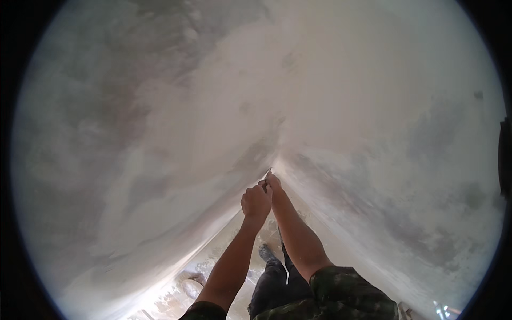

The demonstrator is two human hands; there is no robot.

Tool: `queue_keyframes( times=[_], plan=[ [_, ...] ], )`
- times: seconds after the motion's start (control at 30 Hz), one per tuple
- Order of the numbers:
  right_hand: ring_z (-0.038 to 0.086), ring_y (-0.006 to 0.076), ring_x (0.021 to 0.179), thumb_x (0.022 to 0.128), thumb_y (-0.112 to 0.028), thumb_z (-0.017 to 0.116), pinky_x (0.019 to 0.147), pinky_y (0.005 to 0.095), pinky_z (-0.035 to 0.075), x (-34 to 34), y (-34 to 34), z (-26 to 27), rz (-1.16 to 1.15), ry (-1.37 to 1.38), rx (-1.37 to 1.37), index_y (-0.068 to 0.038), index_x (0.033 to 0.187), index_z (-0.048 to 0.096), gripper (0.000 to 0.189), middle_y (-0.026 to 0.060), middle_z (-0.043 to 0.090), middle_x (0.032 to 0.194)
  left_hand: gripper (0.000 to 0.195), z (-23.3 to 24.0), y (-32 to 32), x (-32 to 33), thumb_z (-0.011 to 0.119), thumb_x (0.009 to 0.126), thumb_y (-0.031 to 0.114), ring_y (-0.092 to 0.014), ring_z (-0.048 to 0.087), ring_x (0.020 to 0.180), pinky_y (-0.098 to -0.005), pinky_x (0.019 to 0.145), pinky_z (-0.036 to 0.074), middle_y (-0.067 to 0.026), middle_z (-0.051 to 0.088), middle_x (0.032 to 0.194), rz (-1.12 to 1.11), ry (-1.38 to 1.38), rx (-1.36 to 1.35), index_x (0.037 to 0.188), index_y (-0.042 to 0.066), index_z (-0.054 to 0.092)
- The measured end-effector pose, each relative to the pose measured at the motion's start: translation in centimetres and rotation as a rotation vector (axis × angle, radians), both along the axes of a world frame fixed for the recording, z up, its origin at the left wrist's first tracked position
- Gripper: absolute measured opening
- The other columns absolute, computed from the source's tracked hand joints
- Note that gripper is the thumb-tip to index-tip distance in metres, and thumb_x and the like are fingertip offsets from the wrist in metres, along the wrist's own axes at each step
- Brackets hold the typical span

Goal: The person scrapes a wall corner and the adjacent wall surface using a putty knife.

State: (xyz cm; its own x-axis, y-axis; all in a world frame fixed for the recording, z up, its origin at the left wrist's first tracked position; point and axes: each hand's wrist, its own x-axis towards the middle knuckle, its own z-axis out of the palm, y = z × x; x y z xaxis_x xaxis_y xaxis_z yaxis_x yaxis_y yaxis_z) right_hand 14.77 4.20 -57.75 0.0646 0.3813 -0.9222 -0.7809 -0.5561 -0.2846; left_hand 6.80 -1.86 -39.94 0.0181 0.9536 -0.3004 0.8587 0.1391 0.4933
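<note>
Both my hands meet at the inside corner where two plastered walls come together. My right hand [274, 181] is closed around a thin-bladed hand tool [267, 173], whose narrow edge points up into the corner. Just below and to the left, my left hand [256, 201] is also closed on the tool, knuckles up. Much of the handle is hidden by my fingers, and the exact kind of tool cannot be told. The left wall [168, 152] and right wall [360, 132] carry patchy pale and grey plaster.
Below my arms is a stained, splattered floor [224, 244]. My foot in a speckled grey covering [265, 253] stands near the corner. A round pale object [192, 288] lies at lower left by the left wall. Bright light falls along that wall's base.
</note>
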Motion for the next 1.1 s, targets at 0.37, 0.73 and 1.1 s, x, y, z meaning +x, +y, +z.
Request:
queue_keyframes(
  times=[0.37, 0.73, 1.1],
  plan=[
    [0.048, 0.0193, 0.046, 0.105, -0.046, 0.050, 0.042, 0.0383, 0.044, -4.1, -0.6, 9.0, -0.197, 0.036, 0.170, -0.016, 0.129, 0.056, 0.038, 0.0062, 0.048, 0.063, 0.044, -0.7, -1.3, -4.2, 0.062, 0.095, 0.039, -0.043, 0.070, 0.076, -0.0512, 0.074, 0.053, -0.0259, 0.068, 0.075, 0.041, -0.051, 0.168, 0.083, -0.001, 0.073],
    [0.050, 0.0216, 0.047, 0.106, -0.044, 0.045, 0.043, 0.0403, 0.044, -3.7, -3.7, 8.4, -0.229, 0.038, 0.205, -0.003, 0.093, 0.053, 0.044, 0.0083, 0.048, 0.061, 0.048, 0.3, -3.9, -3.5, 0.063, 0.094, 0.043, -0.044, 0.071, 0.082, -0.0507, 0.080, 0.056, -0.0251, 0.071, 0.079, -0.014, 0.011, 0.104, 0.085, -0.003, 0.075],
    [0.048, 0.0215, 0.046, 0.105, -0.048, 0.048, 0.042, 0.0402, 0.044, -7.4, -6.5, -0.7, -0.147, 0.002, 0.269, -0.005, 0.108, 0.052, 0.043, 0.0093, 0.049, 0.063, 0.046, -9.7, -7.2, -6.9, 0.062, 0.094, 0.041, -0.045, 0.069, 0.077, -0.0521, 0.073, 0.053, -0.0270, 0.069, 0.077, 0.035, -0.061, 0.123, 0.084, -0.001, 0.075]
  ],
)
